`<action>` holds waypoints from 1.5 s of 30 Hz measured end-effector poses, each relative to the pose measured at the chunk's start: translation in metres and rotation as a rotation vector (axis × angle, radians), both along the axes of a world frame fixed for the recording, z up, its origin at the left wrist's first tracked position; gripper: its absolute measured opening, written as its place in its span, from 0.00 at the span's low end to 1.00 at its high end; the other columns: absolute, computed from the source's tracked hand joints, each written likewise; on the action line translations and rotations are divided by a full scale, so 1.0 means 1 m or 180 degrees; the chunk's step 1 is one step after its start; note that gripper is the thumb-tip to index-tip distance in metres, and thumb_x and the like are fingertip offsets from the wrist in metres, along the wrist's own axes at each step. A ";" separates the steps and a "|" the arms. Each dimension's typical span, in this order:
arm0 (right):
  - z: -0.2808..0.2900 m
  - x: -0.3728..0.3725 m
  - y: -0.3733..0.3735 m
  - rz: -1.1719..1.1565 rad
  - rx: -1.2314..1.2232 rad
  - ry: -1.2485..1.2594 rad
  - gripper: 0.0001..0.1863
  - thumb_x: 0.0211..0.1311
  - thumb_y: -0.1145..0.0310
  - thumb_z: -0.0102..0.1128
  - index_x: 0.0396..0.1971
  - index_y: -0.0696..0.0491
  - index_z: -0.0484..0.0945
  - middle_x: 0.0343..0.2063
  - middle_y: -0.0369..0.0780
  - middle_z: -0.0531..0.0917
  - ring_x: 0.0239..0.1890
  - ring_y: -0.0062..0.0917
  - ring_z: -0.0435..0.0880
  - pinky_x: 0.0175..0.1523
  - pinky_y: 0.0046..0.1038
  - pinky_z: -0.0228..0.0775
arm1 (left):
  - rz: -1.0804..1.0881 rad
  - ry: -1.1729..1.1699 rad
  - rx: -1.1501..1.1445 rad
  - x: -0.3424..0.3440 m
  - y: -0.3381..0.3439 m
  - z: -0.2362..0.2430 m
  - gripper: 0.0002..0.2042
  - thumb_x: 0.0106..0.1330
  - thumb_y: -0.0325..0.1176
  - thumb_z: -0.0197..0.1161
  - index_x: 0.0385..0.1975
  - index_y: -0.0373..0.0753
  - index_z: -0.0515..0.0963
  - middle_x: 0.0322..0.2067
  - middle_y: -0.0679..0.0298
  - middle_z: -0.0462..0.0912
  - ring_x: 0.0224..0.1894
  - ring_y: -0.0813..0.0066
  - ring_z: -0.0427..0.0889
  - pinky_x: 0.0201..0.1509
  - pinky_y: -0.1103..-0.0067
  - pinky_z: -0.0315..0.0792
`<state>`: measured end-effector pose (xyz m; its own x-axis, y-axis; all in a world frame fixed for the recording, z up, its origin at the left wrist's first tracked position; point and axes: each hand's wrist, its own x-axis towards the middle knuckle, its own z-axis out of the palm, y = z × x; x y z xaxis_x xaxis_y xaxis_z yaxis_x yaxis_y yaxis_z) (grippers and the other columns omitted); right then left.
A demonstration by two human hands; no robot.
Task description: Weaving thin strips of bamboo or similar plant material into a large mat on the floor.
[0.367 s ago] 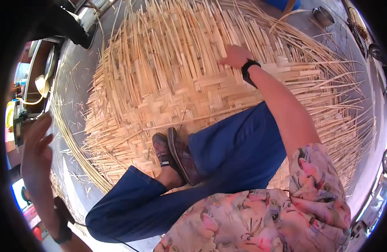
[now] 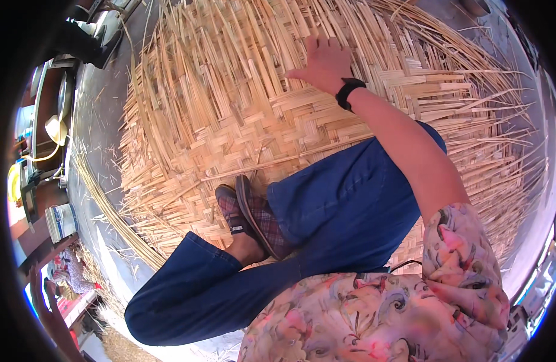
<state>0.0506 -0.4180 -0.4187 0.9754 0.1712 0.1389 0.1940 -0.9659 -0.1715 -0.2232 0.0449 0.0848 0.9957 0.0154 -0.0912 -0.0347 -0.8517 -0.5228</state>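
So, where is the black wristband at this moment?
The black wristband sits in the head view's upper half, right of centre, between the right hand and forearm.

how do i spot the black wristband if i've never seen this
Find the large tan mat of woven flat strips. Over its upper part, the person's bare right hand is spread. The black wristband circles that wrist, dark against bare skin and pale strips.
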 end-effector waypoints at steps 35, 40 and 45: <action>0.018 -0.021 0.022 0.1836 0.0992 -0.0213 0.21 0.54 0.53 0.69 0.42 0.47 0.76 0.41 0.40 0.77 0.51 0.37 0.73 0.53 0.41 0.65 | 0.1822 0.1170 -0.3971 0.041 -0.013 -0.185 0.20 0.71 0.30 0.58 0.62 0.36 0.71 0.51 0.60 0.81 0.58 0.74 0.76 0.63 0.76 0.67; 0.019 -0.099 0.046 0.3291 0.0219 0.1549 0.10 0.57 0.62 0.64 0.32 0.51 0.75 0.26 0.42 0.80 0.33 0.42 0.81 0.36 0.44 0.71 | 0.1524 0.1337 -0.4171 0.041 -0.006 -0.202 0.19 0.72 0.28 0.58 0.62 0.35 0.71 0.53 0.59 0.80 0.58 0.73 0.76 0.63 0.76 0.69; 0.012 -0.091 0.041 0.3111 0.1276 0.1165 0.07 0.63 0.66 0.58 0.38 0.52 0.77 0.32 0.44 0.81 0.38 0.43 0.81 0.42 0.41 0.73 | 0.1651 0.0779 -0.3786 0.002 0.007 -0.185 0.19 0.70 0.28 0.60 0.61 0.35 0.72 0.53 0.59 0.81 0.56 0.72 0.78 0.60 0.76 0.72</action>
